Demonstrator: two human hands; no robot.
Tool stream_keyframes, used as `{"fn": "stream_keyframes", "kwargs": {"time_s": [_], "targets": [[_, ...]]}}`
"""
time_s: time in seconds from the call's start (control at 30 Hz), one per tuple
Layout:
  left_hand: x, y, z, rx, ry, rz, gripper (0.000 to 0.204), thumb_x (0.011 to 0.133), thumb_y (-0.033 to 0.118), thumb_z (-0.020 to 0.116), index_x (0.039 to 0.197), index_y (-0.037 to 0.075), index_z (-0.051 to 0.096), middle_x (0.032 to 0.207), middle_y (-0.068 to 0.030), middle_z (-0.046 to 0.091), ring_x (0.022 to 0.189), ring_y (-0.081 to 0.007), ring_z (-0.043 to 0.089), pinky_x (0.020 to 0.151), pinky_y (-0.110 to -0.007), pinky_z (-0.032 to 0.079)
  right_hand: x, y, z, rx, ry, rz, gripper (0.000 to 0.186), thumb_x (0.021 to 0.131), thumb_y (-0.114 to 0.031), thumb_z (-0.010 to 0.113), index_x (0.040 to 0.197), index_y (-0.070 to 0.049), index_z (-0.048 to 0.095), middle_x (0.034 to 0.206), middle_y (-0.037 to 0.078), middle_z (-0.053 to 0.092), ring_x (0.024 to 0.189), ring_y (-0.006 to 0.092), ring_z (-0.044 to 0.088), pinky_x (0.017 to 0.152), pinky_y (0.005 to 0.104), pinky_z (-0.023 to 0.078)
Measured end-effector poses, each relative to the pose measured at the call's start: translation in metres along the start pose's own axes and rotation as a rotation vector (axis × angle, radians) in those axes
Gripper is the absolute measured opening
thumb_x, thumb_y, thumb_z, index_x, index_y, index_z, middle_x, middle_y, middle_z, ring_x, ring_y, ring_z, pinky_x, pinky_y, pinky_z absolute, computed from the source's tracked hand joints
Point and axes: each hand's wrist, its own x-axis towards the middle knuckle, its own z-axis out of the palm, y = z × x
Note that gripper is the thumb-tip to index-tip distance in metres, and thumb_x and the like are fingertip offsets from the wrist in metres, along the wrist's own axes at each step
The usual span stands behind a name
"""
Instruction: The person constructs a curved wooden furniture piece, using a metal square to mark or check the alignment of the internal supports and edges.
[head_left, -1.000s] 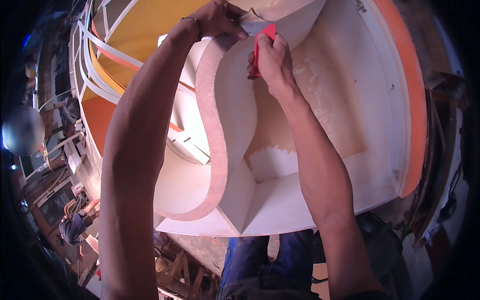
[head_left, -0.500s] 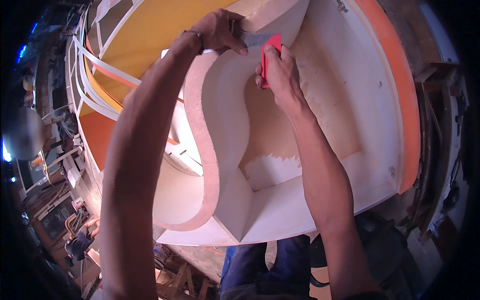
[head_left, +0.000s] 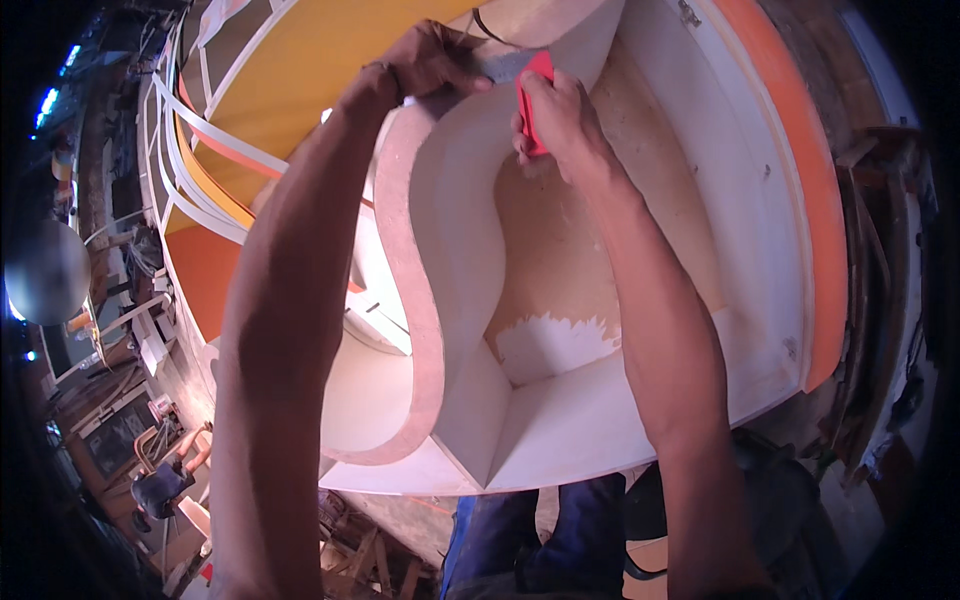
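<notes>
My right hand [head_left: 557, 118] grips a flat red-backed scraper [head_left: 535, 105], thumb along its face. A grey, speckled flat piece [head_left: 508, 66] lies between the scraper and my left hand; whether it is the scraper's blade I cannot tell. At the far end of a wavy white wall [head_left: 455, 220], my left hand [head_left: 432, 62] lies over the wall's pinkish top rim [head_left: 398, 190]. Its thumb and fingers are spread apart, close to the grey piece; the palm side is hidden. A thin dark band [head_left: 488, 28] crosses the rim just beyond my left fingers.
The wall stands in a large white cabinet-like body with a brown patchy floor [head_left: 560, 260] and an orange outer edge [head_left: 820, 200]. Yellow panels [head_left: 330, 50] and curved white strips [head_left: 185, 190] lie to the left. Wood scraps [head_left: 375, 560] are on the ground near my legs.
My right hand and the red scraper have moved slightly up toward the far rim, and the scraper is turned more edge-on. My left hand stays at the rim, with its fingers shifted slightly.
</notes>
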Motion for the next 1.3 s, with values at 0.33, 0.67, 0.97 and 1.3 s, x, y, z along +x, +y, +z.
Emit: {"fn": "stream_keyframes", "kwargs": {"time_s": [0.33,0.67,0.97,1.3], "targets": [[0.003,0.008,0.001,0.150,0.054,0.045,0.078,0.067,0.029,0.098,0.135,0.003,0.069,0.128,-0.0091,0.073,0.120,-0.0222,0.066,0.107,-0.037,0.049,-0.010,0.025,-0.006,0.157,0.079,-0.086,0.027,0.106,-0.025,0.046,0.108,0.002,0.047,0.068,0.011,0.059,0.046,0.0204,0.057,0.041,0.0380,0.052],[0.015,0.038,0.034,0.327,0.061,-0.137,0.047,0.064,0.025,0.100,0.099,0.002,0.079,0.084,-0.0021,0.075,0.079,-0.0147,0.064,0.077,-0.034,0.051,-0.007,-0.002,-0.030,0.060,0.110,-0.011,0.026,0.107,-0.025,0.043,0.106,0.000,0.047,0.069,0.010,0.057,0.046,0.0191,0.055,0.043,0.0368,0.049],[0.012,0.030,0.028,0.120,0.085,-0.152,0.048,0.069,0.025,0.099,0.107,0.003,0.080,0.088,-0.0047,0.077,0.080,-0.0157,0.065,0.079,-0.034,0.052,0.008,-0.007,-0.035,-0.017,0.040,-0.019,0.027,0.106,-0.024,0.042,0.105,0.003,0.048,0.068,0.012,0.059,0.045,0.0199,0.058,0.040,0.0361,0.049],[0.014,0.044,0.029,-0.003,0.046,-0.060,0.058,0.074,0.022,0.094,0.126,0.001,0.076,0.110,-0.0067,0.079,0.099,-0.0154,0.070,0.092,-0.031,0.053,0.020,-0.011,-0.045,-0.006,-0.043,-0.002,0.032,0.105,-0.028,0.044,0.106,0.004,0.048,0.069,0.014,0.061,0.045,0.0213,0.060,0.041,0.0372,0.052]]}}
